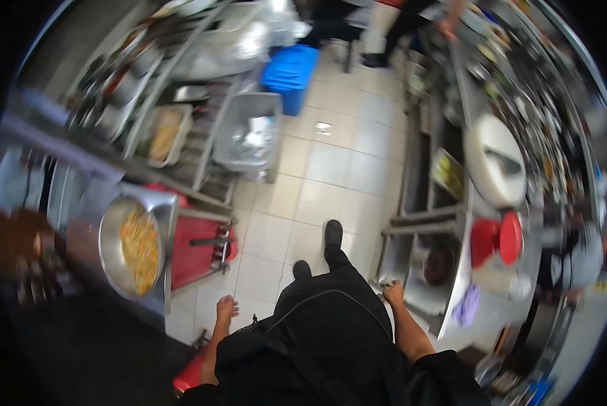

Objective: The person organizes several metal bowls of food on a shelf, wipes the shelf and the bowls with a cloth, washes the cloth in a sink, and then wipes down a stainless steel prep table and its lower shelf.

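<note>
My left hand (227, 307) hangs at my side, fingers loosely curled, with nothing visible in it. Nearest to it on the left is a steel counter carrying a large metal bowl (111, 243) of shredded orange and yellow food. My right hand (393, 293) is closed around a small greyish thing, perhaps a cloth (386, 282), beside the right counter's lower shelf. On that counter lie a purple cloth (467, 305), red containers (510, 238) and a round white cutting board (478, 157) with a dark-looking blade (502, 160) on it.
A tiled floor aisle (329, 195) runs between the counters. Along its left side stand a grey bin (222, 137) with plastic inside, a blue lidded bin (289, 71) and a red cabinet or container (194, 248). Another person's legs (384, 35) are at the far end; other people appear at the right edge.
</note>
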Demonstrator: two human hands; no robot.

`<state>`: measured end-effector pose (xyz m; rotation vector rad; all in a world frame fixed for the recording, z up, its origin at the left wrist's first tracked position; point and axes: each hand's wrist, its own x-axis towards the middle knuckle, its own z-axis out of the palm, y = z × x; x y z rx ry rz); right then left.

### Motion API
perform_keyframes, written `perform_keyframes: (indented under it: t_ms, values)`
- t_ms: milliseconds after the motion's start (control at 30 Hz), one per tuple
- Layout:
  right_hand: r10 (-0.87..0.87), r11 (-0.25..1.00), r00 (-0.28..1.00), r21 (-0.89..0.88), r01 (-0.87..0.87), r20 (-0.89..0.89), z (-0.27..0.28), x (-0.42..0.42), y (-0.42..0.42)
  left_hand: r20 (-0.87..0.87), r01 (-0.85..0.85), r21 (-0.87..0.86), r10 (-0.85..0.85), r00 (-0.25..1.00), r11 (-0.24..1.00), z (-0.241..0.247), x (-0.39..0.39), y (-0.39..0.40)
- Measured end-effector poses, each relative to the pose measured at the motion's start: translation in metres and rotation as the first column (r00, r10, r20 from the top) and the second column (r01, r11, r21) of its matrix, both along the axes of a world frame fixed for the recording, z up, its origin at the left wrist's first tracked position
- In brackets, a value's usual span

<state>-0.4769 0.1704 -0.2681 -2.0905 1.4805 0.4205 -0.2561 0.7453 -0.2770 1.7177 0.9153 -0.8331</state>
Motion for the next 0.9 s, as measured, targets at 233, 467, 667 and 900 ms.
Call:
perform_keyframes:
  t_ms: [233,467,667,900]
  values:
    - [-0.307,0.951,0.949,-0.017,0.309,0.073,0.028,-0.178,0.082,-0.086,0.54,-0.014,-0.539,0.838,0.841,-0.022,0.04,-0.055]
    - [-0.464,0.883,0.852,0.051,0.467,0.242,0.071,-0.217,0.106,0.034,0.745,-0.097,-0.746,0.665,0.659,-0.023,0.032,-0.187]
    - [-0.512,0.853,0.722,0.174,0.493,0.465,0.102,-0.271,0.095,0.171,0.887,-0.081,-0.87,0.462,0.455,0.024,-0.034,-0.302]
    - [-0.772,0.577,0.226,0.503,0.644,0.595,0.098,-0.384,0.072,0.213,0.99,-0.113,-0.971,0.107,0.084,0.056,-0.207,-0.397]
